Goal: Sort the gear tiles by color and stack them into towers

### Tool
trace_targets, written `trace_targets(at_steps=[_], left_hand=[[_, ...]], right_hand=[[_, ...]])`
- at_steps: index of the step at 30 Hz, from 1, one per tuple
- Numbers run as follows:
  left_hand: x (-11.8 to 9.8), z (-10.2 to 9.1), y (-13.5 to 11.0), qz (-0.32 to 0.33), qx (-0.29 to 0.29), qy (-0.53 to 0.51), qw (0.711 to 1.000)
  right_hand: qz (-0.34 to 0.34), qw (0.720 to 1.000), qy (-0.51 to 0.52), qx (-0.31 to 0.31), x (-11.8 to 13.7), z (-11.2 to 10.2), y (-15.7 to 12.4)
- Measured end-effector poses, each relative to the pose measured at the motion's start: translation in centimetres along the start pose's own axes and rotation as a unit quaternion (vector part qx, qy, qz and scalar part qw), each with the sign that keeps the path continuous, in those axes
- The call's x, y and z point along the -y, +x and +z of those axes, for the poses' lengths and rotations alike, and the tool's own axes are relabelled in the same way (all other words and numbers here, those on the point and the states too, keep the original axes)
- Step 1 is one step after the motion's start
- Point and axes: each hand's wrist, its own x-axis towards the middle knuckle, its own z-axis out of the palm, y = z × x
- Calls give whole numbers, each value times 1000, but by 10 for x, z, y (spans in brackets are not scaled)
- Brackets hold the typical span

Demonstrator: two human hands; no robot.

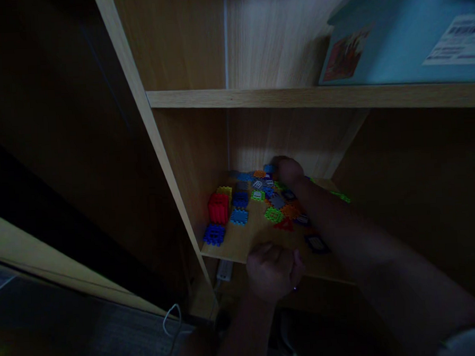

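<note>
My left hand (272, 272) is closed in a fist at the front edge of the lower shelf, and whatever it may hold is hidden. My right hand (290, 172) reaches to the back of that shelf, over plastic interlocking tiles; its fingers are dark and mostly turned away. Just left of its fingers lies a small blue tile (269, 168). Scattered below are a green tile (274, 214), an orange tile (291, 211) and a red triangular tile (284, 225). On the left, a stack of red tiles (219, 208) stands behind a dark blue tile (214, 235) and beside a light blue tile (239, 216).
The upper shelf board (233, 96) runs above both hands and bears a light blue box (397, 42). The cabinet's left side panel (193, 164) bounds the shelf. Beneath it are a white power strip (225, 270) and a white cable (173, 317). The light is dim.
</note>
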Motion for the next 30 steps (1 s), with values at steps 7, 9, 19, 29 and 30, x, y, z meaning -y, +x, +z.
trace_targets(at_steps=[7,9,19,29,30], left_hand=[[0,1,0,-7,-6,-9,1000],[0,0,1,-6,-3,-7,1000],[4,0,-1,17,1,-14,1000],[3,-1,2,14,14,-16,1000],[3,-1,1,14,13,-15,1000]], right_hand=[[19,942,321,-99,1,-6,-26],[28,891,447,-72,12,-8,-49],[-109,844,499,165,39,-1,-147],[-163,913,350,131,35,-2,-151],[-186,917,331,120,34,-3,-151]])
